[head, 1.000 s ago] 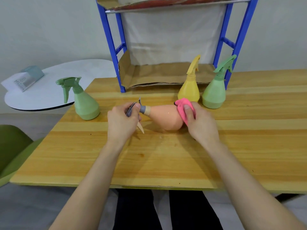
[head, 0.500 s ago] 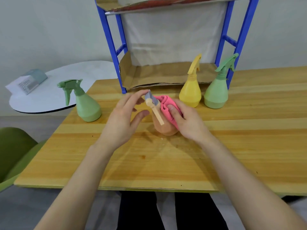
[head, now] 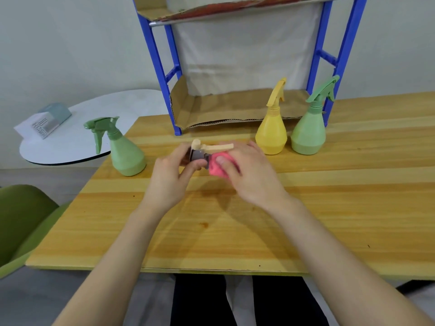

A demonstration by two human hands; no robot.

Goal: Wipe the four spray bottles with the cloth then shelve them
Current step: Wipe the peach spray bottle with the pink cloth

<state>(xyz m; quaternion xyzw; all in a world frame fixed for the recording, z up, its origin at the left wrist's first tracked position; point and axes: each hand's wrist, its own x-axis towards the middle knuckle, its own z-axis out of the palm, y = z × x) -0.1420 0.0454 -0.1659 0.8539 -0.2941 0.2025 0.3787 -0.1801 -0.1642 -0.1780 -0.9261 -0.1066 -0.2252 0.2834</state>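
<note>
My left hand [head: 173, 178] grips the grey-and-tan spray head [head: 200, 151] of the peach spray bottle, whose body is hidden behind the cloth and my fingers. My right hand [head: 247, 175] presses the pink cloth [head: 217, 167] around that bottle, just above the wooden table [head: 235, 231]. A green spray bottle [head: 122, 148] stands upright at the left. A yellow spray bottle [head: 271, 128] and a second green spray bottle [head: 310, 127] stand side by side at the foot of the blue shelf [head: 162, 74].
The shelf's lowest level is lined with cardboard [head: 226, 109] and holds nothing. A round white side table [head: 77, 135] with a small box [head: 44, 121] stands left of the wooden table. A green chair [head: 21, 220] sits at the lower left.
The peach bottle has been turned so its spray head points up and away. My right hand slid the pink cloth from the bottle's base up toward the neck. My left hand regripped the head.
</note>
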